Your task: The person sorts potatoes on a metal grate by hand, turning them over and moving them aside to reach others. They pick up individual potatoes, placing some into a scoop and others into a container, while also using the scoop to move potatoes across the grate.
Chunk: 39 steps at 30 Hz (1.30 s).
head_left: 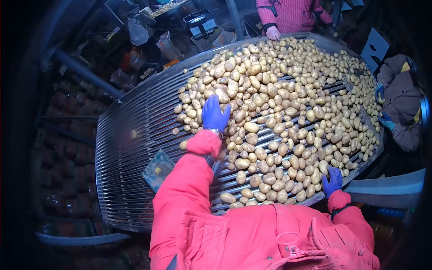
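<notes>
Potatoes (270, 173) lie in a broad heap over a table of metal bars (130, 153). My left hand (215, 114), in a blue glove, reaches to the left edge of the heap. Its fingers are stretched out and rest against the potatoes, with the thumb apart. Down at the lower right rim, my right hand (332, 181), also gloved in blue, is beside the outermost potatoes. The fingers and thumb of that hand stand apart, and I see nothing gripped in it.
A flat greenish block (158, 170) lies on the bars left of my arm. Across the table stands a person in a pink checked jacket (292, 15), one hand by the potatoes. Another person in a dark sleeve (400, 96) is at the right rim. Blue rails (387, 186) flank the table.
</notes>
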Available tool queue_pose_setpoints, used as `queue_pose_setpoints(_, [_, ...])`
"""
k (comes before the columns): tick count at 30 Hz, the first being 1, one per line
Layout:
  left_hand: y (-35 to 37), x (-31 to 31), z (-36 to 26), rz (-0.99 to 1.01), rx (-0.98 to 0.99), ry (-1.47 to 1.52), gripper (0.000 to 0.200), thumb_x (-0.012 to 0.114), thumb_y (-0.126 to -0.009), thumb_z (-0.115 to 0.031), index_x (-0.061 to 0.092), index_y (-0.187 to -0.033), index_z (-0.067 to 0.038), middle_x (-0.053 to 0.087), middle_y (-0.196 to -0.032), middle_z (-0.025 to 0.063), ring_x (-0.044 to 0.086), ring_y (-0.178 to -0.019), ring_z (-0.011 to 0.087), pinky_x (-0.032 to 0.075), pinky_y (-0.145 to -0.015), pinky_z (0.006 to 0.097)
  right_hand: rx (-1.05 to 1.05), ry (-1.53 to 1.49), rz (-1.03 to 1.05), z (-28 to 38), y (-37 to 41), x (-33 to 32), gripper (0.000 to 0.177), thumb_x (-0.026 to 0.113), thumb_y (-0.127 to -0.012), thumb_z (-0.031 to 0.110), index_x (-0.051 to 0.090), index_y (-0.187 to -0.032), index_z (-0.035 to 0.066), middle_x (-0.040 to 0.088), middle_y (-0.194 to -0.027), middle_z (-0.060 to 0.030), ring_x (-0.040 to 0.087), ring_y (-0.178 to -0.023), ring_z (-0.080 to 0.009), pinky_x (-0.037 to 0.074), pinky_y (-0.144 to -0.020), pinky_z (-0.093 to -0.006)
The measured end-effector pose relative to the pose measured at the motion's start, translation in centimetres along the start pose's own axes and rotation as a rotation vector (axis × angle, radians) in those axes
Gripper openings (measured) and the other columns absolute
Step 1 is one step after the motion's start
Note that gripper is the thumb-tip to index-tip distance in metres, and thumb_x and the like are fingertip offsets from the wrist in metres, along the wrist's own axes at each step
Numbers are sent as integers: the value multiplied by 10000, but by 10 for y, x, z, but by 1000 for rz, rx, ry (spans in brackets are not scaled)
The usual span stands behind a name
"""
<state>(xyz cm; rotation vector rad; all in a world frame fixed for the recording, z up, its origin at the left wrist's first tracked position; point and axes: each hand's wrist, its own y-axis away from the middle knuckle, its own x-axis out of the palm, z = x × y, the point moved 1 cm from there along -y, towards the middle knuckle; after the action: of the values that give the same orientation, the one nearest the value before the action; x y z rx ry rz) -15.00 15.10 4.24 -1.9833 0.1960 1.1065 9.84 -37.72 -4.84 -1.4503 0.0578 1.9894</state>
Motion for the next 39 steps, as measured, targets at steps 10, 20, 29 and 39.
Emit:
queue_pose_setpoints(10, [-106, 102, 7, 239, -50, -114, 636, 649, -820, -586, 607, -1300, -170, 538, -1380, 122, 501, -1260, 341, 419, -1049, 471, 74, 34, 7, 0, -8, -1, 443, 741, -790, 163, 606, -1197, 53, 582, -1014, -162, 554, -934, -358, 455, -837, -466])
queue_pose_setpoints(20, [-71, 67, 5, 413, 37, -71, 603, 684, -786, -599, 666, -1254, -219, 544, -1352, 107, 507, -1213, 355, 434, -1034, 465, 58, 30, 6, -4, -9, 3, 443, 740, -796, 154, 590, -1198, 41, 579, -1057, -183, 550, -983, -378, 446, -884, -478])
queue_pose_setpoints(29, [-21, 39, -21, 420, 211, 199, 522, 693, -787, -549, 706, -1180, -206, 661, -1133, 138, 569, -1124, 325, 394, -1025, 451, 35, 51, 1, 3, -13, 0, 427, 734, -800, 168, 586, -1180, 40, 585, -1019, -157, 546, -947, -365, 440, -856, -470])
queue_pose_setpoints(39, [114, 21, -99, 495, 152, 306, 578, 668, -810, -545, 627, -1253, -176, 574, -1087, 140, 537, -1029, 348, 470, -815, 479, 27, 63, 4, -4, -7, 4, 411, 730, -812, 183, 595, -1172, 37, 589, -1054, -171, 551, -1002, -376, 449, -891, -471])
